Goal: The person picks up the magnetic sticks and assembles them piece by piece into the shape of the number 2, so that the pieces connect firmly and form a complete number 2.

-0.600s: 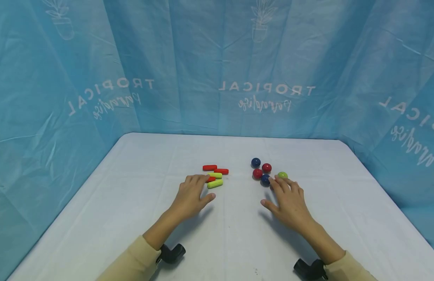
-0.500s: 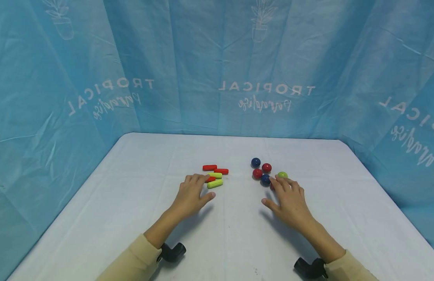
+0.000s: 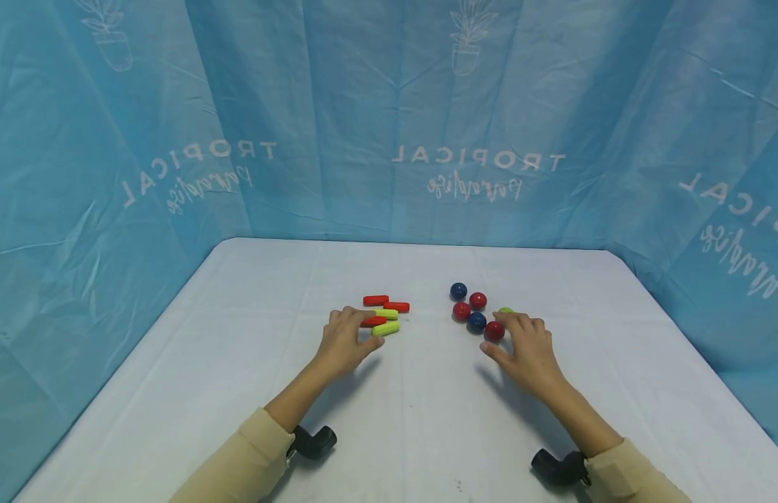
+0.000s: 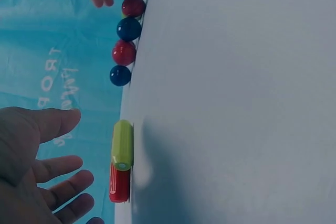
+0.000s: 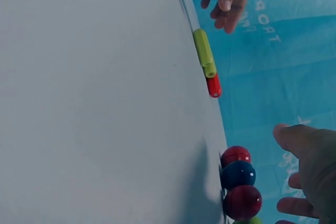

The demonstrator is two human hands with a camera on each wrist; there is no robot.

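Observation:
My left hand (image 3: 344, 344) hovers over the white table, fingers relaxed and thumb spread, just left of a small pile of cylinders. In that pile lie three red cylinders (image 3: 376, 300) and two yellow-green cylinders (image 3: 386, 328); my fingertips overlap the nearest red one in the head view. In the left wrist view, nothing sits between thumb and fingers. My right hand (image 3: 532, 355) is held beside a cluster of glossy balls, thumb apart from the loosely bent fingers. A red ball (image 3: 494, 331) is closest to it, and a green ball (image 3: 505, 309) is mostly hidden behind the fingers.
Two dark blue balls (image 3: 458, 291) and two more red balls (image 3: 461, 311) make up the rest of the cluster. The white-covered table (image 3: 426, 419) ends at a blue printed curtain (image 3: 363, 105) behind and at both sides. Each wrist carries a black camera mount (image 3: 314, 443).
My right hand has shifted a little right and its fingers bend more, uncovering the near red ball and covering more of the green one. My left hand has edged slightly forward. Cylinders and balls stay put.

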